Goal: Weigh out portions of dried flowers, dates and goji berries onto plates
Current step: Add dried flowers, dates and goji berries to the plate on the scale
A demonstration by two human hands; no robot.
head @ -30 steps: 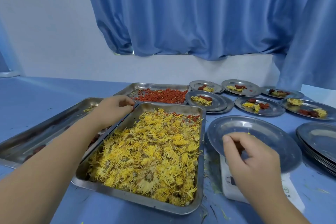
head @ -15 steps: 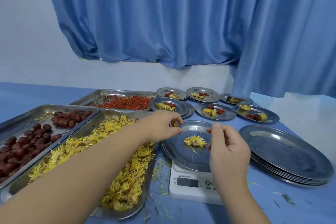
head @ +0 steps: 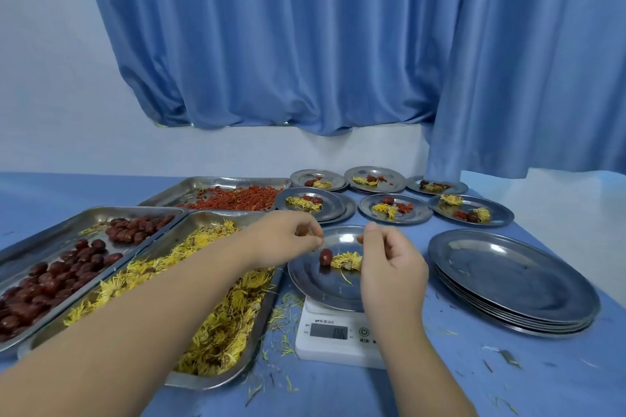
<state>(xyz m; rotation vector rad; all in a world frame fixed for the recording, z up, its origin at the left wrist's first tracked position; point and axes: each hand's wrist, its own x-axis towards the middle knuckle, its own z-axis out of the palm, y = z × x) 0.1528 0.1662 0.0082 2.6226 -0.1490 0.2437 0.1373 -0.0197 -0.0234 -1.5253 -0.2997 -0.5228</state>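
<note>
Plate (head: 305, 284) sat on white scale (head: 338, 332), dead centre in front of the person. One date (head: 326, 257) lay on it, touching a clump of dried flowers (head: 347, 261) at the date's 3 o'clock. No goji seen on this plate. Scale readout lit but too blurred to read.

Left hand (head: 284, 240) hovered over the plate's rim at 10 o'clock, fingertips drawn together. Nothing showed between them, so could not tell if they pinched anything. Right hand (head: 393, 271) was over the plate at 3 o'clock, back to the camera and fingers curled. A small reddish spot showed at its fingertips, but could not tell whether that was a held piece.

Supplies, from the scale:
- flower tray (head: 210, 381) at 9 o'clock, just beside
- date tray (head: 101, 211) beyond it, toward 10
- goji tray (head: 189, 183) at 11 o'clock
- finished plates (head: 420, 213) from 12 to 1 o'clock
- stack of empty plates (head: 508, 278) at 3 o'clock

Judgement: dates step in hand on this portion, flowers already down. Next move likely called for a reading check, then a reach to 11 o'clock for a small pinch of berries. These are light and loose, so they should be dropped from low over the plate to avoid scatter.
</note>
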